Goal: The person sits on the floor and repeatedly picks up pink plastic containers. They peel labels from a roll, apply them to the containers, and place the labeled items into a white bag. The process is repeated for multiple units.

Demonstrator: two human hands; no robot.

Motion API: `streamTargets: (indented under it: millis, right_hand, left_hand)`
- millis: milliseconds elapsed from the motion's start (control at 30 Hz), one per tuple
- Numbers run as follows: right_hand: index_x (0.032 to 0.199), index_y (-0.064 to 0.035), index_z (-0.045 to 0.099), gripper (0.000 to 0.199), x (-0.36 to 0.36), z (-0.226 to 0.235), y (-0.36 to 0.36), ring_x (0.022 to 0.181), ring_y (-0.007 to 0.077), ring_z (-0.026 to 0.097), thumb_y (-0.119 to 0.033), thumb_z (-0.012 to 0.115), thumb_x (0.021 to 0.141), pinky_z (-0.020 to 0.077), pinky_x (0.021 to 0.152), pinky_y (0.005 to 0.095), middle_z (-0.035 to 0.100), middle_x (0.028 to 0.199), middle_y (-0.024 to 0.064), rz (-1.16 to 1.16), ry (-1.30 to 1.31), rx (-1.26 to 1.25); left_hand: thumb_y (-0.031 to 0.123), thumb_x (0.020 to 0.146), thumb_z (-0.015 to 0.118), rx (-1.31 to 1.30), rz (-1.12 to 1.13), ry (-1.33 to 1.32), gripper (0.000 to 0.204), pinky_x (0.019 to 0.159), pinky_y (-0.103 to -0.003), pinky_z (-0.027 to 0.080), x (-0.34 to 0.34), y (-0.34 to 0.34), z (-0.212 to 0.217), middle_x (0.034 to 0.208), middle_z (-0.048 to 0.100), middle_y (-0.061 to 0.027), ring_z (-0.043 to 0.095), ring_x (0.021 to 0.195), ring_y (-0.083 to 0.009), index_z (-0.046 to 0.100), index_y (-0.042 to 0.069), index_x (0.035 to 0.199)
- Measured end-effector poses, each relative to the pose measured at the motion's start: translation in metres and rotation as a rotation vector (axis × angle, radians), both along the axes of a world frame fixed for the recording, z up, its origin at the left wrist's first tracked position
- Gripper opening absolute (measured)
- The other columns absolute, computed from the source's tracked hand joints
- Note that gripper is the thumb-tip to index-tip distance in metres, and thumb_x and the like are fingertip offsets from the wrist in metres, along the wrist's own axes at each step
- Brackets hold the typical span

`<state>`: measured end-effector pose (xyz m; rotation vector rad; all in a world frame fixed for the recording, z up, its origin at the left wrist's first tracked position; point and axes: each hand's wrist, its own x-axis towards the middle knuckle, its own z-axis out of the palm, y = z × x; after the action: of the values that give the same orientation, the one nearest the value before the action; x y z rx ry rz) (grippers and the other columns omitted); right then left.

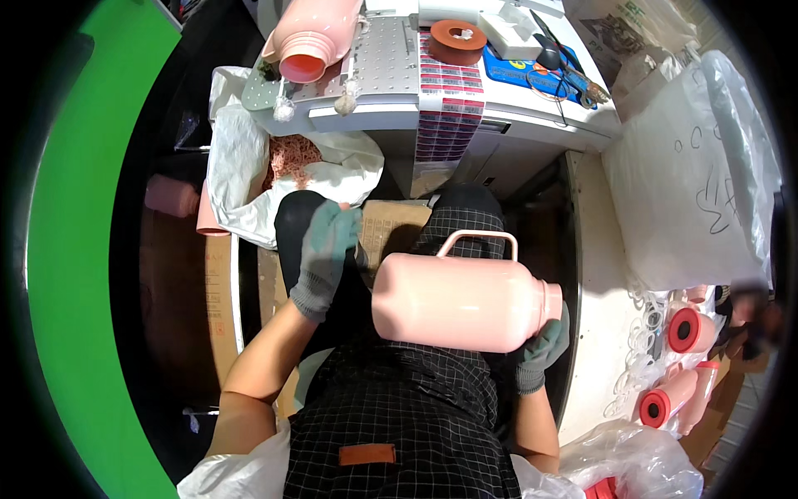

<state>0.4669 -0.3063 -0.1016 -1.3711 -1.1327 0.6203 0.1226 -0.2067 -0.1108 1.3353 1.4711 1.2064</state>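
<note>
A pink jug-shaped bottle body (459, 301) with a loop handle lies sideways across my lap, its neck pointing right and its handle on the far side. My right hand (544, 345), in a grey-green glove, grips it at the neck end; part of the fingers is hidden behind the neck. Above my left thigh, apart from the bottle, is my gloved left hand (327, 254). Its fingers point away from me and are smeared, so their closure is unclear. A black checked apron (399, 416) covers my lap beneath the bottle.
Ahead, a workbench (374, 116) carries another pink bottle (312, 41), an orange tape roll (457, 43), a label strip (451, 108) and tools. A white bag (237, 166) of pink shavings hangs below. Right stand a large white bag (690, 183) and several pink bottles (669, 397).
</note>
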Motion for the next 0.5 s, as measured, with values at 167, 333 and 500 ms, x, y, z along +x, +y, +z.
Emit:
streamTargets:
  millis: [167, 333, 500]
  right_hand:
    - [0.124, 0.0017, 0.053, 0.064, 0.009, -0.003, -0.024, 0.111, 0.0271, 0.055, -0.056, 0.06, 0.099, 0.0462, 0.097, 0.041, 0.053, 0.123, 0.0161, 0.016, -0.243, 0.166]
    - [0.162, -0.0015, 0.024, 0.105, 0.01, 0.05, -0.03, 0.141, 0.0271, 0.046, -0.04, 0.083, 0.084, 0.039, 0.117, 0.0421, 0.044, 0.155, 0.0177, 0.395, 0.534, -0.295]
    - [0.161, -0.0008, 0.029, 0.111, 0.023, 0.027, -0.039, 0.137, 0.0258, 0.053, -0.027, 0.093, 0.075, 0.0433, 0.115, 0.0409, 0.051, 0.151, 0.0156, 0.397, 0.398, -0.365]
  left_hand:
    - [0.021, 0.1, 0.067, -0.451, -0.334, -0.12, 0.029, 0.087, -0.028, 0.051, 0.016, -0.043, 0.002, 0.104, 0.066, -0.0037, 0.063, 0.097, -0.0126, 0.068, 0.0, 0.12]
    - [0.01, 0.091, 0.074, -0.176, -0.485, -0.126, 0.032, 0.091, -0.034, 0.052, 0.003, -0.044, 0.036, 0.112, 0.068, -0.0072, 0.064, 0.101, -0.0178, 0.068, 0.0, 0.121]
    - [0.0, 0.084, 0.074, 0.154, -0.557, 0.114, 0.034, 0.092, -0.041, 0.055, 0.004, -0.045, 0.001, 0.115, 0.071, -0.0132, 0.069, 0.105, -0.0281, 0.068, 0.002, 0.118]
